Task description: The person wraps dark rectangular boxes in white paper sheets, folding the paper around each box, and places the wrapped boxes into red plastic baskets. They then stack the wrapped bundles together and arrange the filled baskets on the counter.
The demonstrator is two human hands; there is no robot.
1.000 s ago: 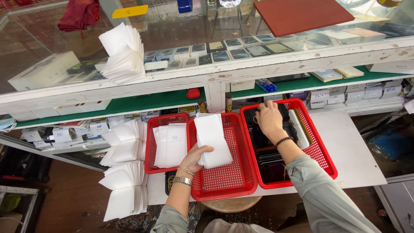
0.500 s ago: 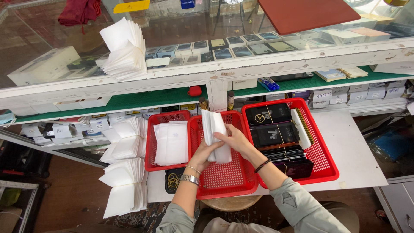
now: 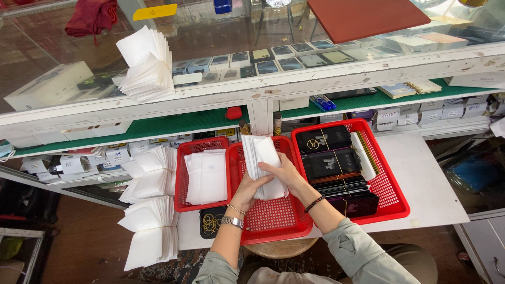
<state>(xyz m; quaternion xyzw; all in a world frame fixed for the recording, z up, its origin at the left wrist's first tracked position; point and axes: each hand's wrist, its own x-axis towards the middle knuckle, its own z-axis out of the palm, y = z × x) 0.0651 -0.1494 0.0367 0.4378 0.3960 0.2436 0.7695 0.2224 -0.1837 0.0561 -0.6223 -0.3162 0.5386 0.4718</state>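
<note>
Both hands hold a stack of white paper sleeves upright over the middle red basket. My left hand grips the stack's lower edge from the left. My right hand clasps it from the right, fingers across the front. The left red basket holds a flat pile of white sleeves. The right red basket holds several bundles of black flat packets tied with bands.
More white sleeves are fanned out left of the baskets, and another fanned bundle lies on the glass counter. A green-lined shelf holds small labelled boxes. A black pouch with rubber bands sits between baskets. A round wooden stool stands below.
My right hand left the black packets in the right basket and joined the left on the white stack. The stack was raised from lying flat to standing on edge.
</note>
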